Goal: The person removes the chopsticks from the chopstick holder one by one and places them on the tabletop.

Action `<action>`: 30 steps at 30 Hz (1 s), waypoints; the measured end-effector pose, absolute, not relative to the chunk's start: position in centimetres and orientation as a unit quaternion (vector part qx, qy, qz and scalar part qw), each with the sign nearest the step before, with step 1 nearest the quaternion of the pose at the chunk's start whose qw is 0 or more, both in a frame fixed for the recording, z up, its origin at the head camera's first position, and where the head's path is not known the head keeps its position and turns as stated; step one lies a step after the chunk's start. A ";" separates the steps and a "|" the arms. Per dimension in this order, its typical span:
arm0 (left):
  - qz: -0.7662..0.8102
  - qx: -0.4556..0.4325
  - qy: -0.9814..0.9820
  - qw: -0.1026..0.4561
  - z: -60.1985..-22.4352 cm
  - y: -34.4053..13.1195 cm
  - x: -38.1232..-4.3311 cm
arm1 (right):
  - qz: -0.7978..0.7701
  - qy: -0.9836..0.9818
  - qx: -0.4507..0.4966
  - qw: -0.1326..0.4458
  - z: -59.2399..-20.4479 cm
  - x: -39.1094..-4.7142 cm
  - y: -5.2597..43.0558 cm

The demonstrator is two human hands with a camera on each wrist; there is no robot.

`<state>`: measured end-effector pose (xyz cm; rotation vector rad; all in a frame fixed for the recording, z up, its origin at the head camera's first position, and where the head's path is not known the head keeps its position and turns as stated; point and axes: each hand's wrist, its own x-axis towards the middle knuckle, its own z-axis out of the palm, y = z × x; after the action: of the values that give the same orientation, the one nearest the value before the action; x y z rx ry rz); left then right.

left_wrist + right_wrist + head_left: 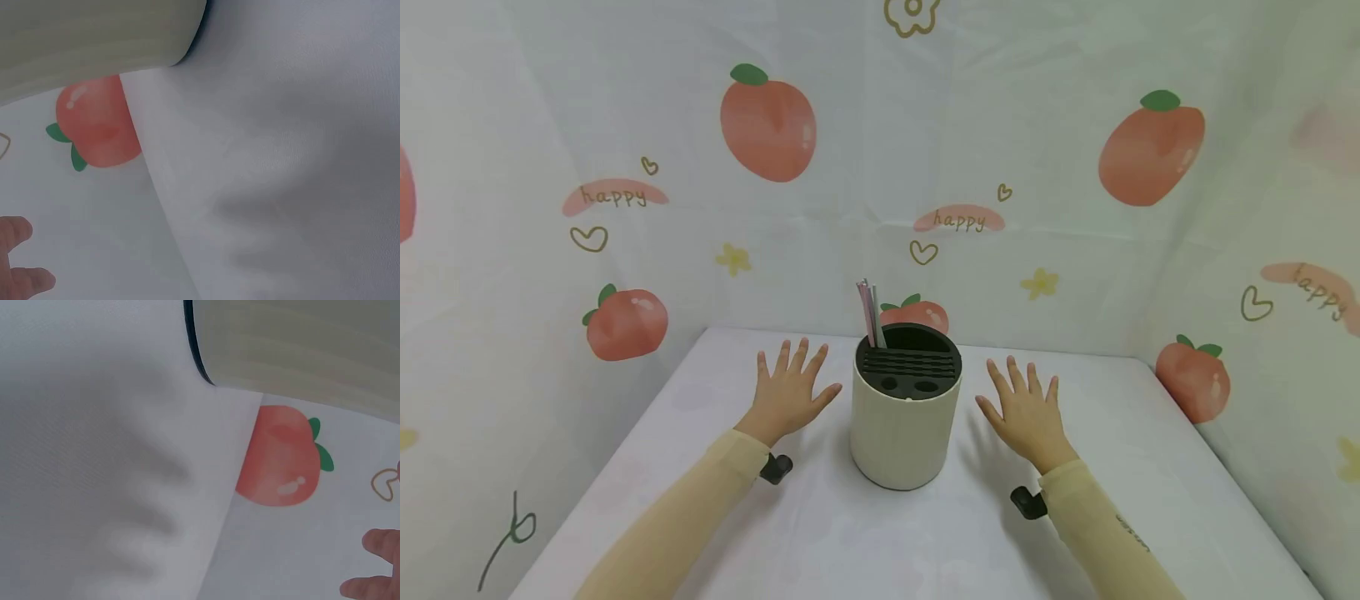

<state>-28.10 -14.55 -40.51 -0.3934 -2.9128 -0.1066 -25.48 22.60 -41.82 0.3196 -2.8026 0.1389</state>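
A round cream holder (904,437) with a black slotted top stands upright on the white table. Several thin pink and pale sticks (870,315) lean in its rear compartment, at the left side. To the left of the holder, my left hand (786,396) spreads its fingers, apart from it and holding nothing. My right hand (1028,417) is on the other side, fingers also spread and nothing held. The holder's wall (94,44) fills the top of the left wrist view, with two fingertips at the lower left. In the right wrist view, the holder (300,350) shows at the top right.
The white table (880,550) reaches back to a white cloth backdrop (865,133) printed with red fruit, hearts and flowers. Cloth also hangs along both sides. A small black device (777,468) sits under the left wrist, another device (1028,503) under the right.
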 end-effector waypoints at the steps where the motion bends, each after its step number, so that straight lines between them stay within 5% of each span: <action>1: -0.036 -0.133 -0.985 0.101 -40.5 -14.5 -28.1 | 0.050 -0.980 0.112 0.158 -41.8 -25.4 22.6; 9: -0.039 -0.161 -0.980 0.111 -40.2 -14.5 -27.7 | 0.072 -0.981 0.122 0.136 -41.7 -25.1 22.7; 18: -0.097 -0.139 -0.985 0.003 -39.8 -14.4 -27.3 | 0.122 -0.982 0.121 0.083 -42.0 -24.9 23.1; 30: -0.120 -0.139 -0.983 -0.015 -39.5 -14.9 -27.8 | 0.223 -0.964 0.130 0.068 -40.2 -24.9 22.8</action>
<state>-27.76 -14.91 -39.50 -0.4398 -3.1176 -0.3814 -24.89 22.79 -40.23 0.3917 -2.9040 0.6706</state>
